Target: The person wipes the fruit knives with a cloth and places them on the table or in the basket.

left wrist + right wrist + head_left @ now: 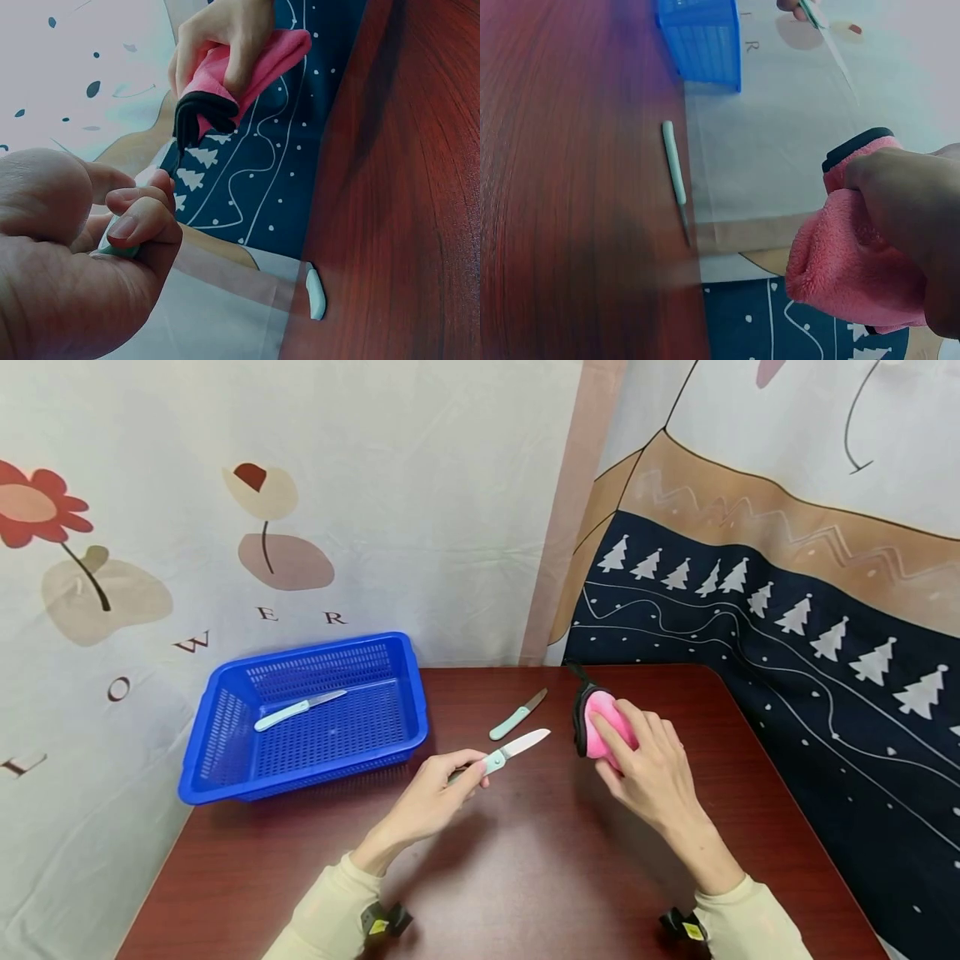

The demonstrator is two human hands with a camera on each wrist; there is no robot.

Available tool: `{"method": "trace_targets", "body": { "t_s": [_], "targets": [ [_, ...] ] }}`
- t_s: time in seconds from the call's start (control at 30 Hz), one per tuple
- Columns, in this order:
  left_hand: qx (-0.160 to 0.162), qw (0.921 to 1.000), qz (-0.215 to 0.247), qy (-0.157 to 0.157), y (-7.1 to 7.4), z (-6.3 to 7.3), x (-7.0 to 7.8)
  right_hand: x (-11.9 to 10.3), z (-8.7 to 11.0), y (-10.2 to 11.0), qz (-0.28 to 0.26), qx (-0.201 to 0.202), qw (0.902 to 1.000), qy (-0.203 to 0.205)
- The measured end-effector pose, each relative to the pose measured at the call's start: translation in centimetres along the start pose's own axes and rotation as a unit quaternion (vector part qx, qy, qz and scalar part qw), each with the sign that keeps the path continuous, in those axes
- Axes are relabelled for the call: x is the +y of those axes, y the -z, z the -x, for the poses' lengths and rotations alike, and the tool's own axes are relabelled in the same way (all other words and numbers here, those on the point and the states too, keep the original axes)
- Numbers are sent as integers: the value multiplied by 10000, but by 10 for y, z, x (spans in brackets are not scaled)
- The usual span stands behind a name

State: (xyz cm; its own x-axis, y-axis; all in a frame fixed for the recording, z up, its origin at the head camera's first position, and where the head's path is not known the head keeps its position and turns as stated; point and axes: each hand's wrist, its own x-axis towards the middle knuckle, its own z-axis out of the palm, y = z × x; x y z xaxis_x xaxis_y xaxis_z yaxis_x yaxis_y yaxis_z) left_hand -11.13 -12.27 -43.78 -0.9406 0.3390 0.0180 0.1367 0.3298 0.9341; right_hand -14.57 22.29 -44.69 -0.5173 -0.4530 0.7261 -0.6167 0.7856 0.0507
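My left hand (438, 789) grips the mint-green handle of a small knife (516, 747), its blade pointing right and slightly up. In my right hand (654, 768) is a bunched pink cloth (609, 727) with a black edge, held above the table to the right of the blade; knife and cloth are apart. A second mint-handled knife (517, 716) lies on the table behind the held one. The left wrist view shows the fingers curled round the handle, hiding most of it, while the cloth (247, 71) hangs from the other hand.
A blue plastic basket (303, 781) stands at the left of the table, with another mint-handled knife (300, 708) lying inside. The dark red wooden table (525, 885) meets patterned curtains (465, 527) at its back and right edges.
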Motion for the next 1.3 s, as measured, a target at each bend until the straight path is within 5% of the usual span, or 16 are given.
{"method": "trace_targets", "body": {
  "t_s": [0.33, 0.6, 0.9, 1.3],
  "targets": [
    [87, 9999, -48, -57, -1, -1, 2, -7, -7, 3, -480, 576, 9971, 86],
    [123, 9999, -99, -58, -1, -2, 3, -31, -21, 4, -738, 817, 9918, 645],
    [111, 9992, -331, -188, -3, -3, 2, -65, -27, -9, -843, 353, 9877, 1271],
    [146, 9981, -478, -369, -3, -1, 4, -77, -29, -14, -315, -67, 9909, 1310]
  ]
}}
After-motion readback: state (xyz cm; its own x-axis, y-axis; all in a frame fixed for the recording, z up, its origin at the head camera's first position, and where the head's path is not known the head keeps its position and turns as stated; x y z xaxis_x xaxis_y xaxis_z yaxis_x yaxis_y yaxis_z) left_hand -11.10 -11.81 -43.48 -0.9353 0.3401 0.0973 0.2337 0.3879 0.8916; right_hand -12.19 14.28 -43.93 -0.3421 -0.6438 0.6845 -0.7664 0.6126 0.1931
